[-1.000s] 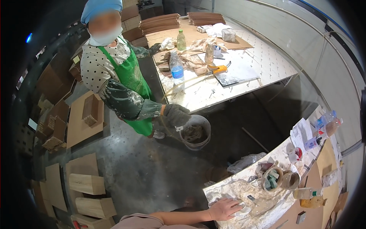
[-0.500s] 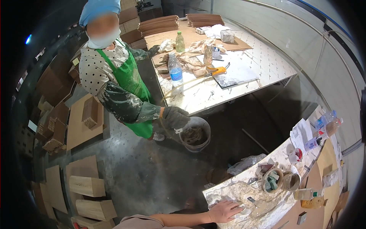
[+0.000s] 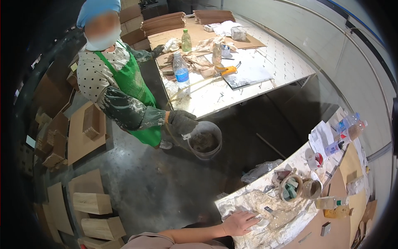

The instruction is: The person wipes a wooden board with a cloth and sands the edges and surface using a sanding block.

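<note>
Pressure's best kept light here imo: palm flat on the crumpled whitish sheet (image 3: 275,237) so it doesn't bunch, fingers clear of the small dark piece (image 3: 268,210) lying on it. Sheet's on the near desk (image 3: 296,159), beside the round tub (image 3: 282,191). Left hand (image 3: 239,223) looks palm down, forearm (image 3: 195,235) reaching rightward, fingers slightly spread, no pinch visible. Right hand's out of view, so can't tell there.
</note>
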The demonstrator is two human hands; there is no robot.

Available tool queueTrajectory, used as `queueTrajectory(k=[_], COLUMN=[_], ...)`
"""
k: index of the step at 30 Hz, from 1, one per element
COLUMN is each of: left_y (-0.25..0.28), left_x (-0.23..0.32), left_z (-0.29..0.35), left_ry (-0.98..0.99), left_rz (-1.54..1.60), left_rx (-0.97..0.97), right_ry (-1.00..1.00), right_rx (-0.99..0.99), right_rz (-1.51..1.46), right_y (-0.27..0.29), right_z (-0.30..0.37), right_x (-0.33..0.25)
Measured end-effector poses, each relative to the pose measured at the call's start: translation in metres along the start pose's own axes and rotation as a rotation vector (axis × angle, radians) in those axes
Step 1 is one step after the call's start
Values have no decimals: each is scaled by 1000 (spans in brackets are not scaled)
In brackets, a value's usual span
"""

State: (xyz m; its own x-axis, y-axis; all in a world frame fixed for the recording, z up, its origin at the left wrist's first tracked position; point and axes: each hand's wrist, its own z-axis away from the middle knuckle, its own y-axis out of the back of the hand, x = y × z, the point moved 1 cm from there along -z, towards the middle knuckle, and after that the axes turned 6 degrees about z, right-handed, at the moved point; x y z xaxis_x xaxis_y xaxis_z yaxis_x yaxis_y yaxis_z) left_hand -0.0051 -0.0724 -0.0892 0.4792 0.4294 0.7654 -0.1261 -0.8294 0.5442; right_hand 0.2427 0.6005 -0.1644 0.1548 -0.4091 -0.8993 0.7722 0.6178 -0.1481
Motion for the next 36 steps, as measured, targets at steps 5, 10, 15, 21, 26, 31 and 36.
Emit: queueTrajectory(k=[5,10,15,21,26,31,36], left_y=[26,142,216,291,262,180,142], left_x=[9,-9,-107,-74,-77,-85,4], left_z=[2,45,223,435,329,207,62], left_ry=[177,528,1215,1475,1547,1084,619], left_rz=[249,203,-162,-346,-391,13,37], left_rx=[88,504,1180,1633,1462,1060,630], right_ry=[-77,-77,-46,-47,-27,-34,-20], right_rx=[184,328,220,135,141,115,115], right_rz=[16,-78,33,75,80,53,15], right_y=[-32,-60,-96,-128,-116,-116,-97], right_z=[5,-3,-34,-64,-58,-58,-45], right_x=[-2,-8,-22,-20,-26,-16,-10])
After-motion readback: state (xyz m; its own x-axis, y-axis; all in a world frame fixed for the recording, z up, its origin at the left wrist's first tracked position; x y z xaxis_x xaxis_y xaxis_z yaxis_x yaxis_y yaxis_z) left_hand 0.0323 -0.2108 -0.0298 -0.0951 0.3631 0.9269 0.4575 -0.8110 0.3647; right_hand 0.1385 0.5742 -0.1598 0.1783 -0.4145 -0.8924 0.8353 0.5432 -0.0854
